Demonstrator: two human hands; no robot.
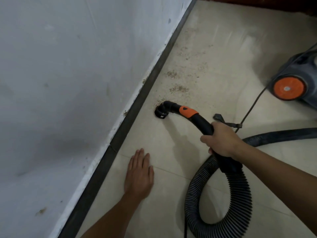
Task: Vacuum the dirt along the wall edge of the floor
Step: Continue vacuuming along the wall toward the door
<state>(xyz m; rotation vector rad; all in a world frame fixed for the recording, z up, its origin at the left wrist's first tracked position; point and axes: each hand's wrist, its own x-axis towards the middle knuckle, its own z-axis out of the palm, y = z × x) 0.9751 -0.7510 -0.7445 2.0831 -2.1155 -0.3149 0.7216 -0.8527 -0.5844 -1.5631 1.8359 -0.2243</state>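
Gripping hose handle [204, 123] – right hand [221, 141]; left hand [139, 176] flat on floor [171, 212] – nozzle [161, 113] beside dirt [178, 88], label [162, 115] unreadable.

your left hand [139, 176] and right hand [222, 141] are bare, skin showing right down to the wrists. your left forearm [109, 215] and right forearm [274, 169] are bare too, as far as the view reaches. fingernails are too blurred to make out any detail.

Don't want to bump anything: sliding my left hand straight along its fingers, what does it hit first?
Likely the nozzle, grazed on its wall side; if the left hand misses, the skirting beyond. Close call.
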